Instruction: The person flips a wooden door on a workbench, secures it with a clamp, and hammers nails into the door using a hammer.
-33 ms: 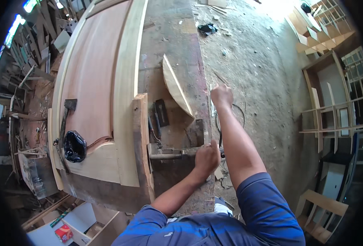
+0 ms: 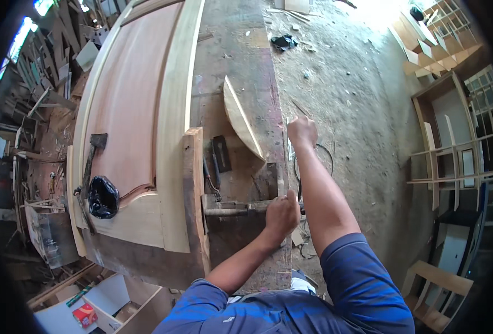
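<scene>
A wooden panel door [image 2: 124,106] lies flat on the workbench [image 2: 235,61] to my left. Along its near right edge stands a thick wooden block [image 2: 193,189], and a metal clamp with a threaded screw [image 2: 227,212] bears against that block. My left hand [image 2: 282,214] is wrapped round the outer end of the clamp. Farther out, beyond the bench's right edge, my right hand [image 2: 302,131] is closed in a fist; whatever it holds, if anything, is hidden. A dark rod shows between the left hand and the right forearm.
A curved wooden offcut [image 2: 239,119] and a dark trowel-like tool [image 2: 221,153] lie on the bench. On the door are a hammer-like tool [image 2: 95,150] and a black plastic bag [image 2: 103,197]. Wooden frames [image 2: 444,119] stand at right; an open box [image 2: 104,298] sits lower left.
</scene>
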A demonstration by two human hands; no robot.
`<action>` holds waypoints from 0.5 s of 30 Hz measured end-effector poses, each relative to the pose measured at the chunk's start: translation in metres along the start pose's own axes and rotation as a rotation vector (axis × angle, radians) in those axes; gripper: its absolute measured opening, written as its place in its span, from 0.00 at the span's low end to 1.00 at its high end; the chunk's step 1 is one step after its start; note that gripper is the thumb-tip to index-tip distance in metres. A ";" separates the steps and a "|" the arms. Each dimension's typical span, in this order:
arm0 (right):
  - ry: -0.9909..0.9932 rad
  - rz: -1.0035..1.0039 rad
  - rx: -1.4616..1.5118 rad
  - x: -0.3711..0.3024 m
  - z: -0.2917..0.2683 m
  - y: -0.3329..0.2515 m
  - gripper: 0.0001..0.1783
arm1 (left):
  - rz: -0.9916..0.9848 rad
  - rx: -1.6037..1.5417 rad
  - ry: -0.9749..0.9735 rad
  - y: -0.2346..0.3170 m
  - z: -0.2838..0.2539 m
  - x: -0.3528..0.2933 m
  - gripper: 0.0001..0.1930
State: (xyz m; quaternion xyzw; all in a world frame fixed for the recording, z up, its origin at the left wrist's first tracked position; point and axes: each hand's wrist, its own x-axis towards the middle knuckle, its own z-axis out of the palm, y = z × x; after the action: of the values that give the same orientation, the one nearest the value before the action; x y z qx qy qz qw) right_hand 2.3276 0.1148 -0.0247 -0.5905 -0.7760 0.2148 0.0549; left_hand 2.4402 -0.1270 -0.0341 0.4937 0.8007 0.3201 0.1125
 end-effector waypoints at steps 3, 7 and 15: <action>-0.043 -0.114 0.040 -0.011 -0.004 -0.014 0.26 | -0.063 -0.050 -0.005 -0.009 -0.007 -0.002 0.13; -0.053 -0.121 0.072 -0.016 -0.004 -0.017 0.28 | -0.101 -0.032 -0.011 -0.015 -0.005 -0.001 0.14; -0.130 -0.047 0.047 -0.008 -0.006 -0.024 0.27 | -0.090 -0.010 0.014 -0.001 -0.018 -0.002 0.13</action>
State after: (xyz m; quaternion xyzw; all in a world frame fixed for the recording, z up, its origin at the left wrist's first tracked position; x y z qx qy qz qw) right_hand 2.3110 0.1034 -0.0087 -0.5556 -0.7862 0.2697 0.0233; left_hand 2.4314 -0.1364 -0.0210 0.4546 0.8212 0.3220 0.1237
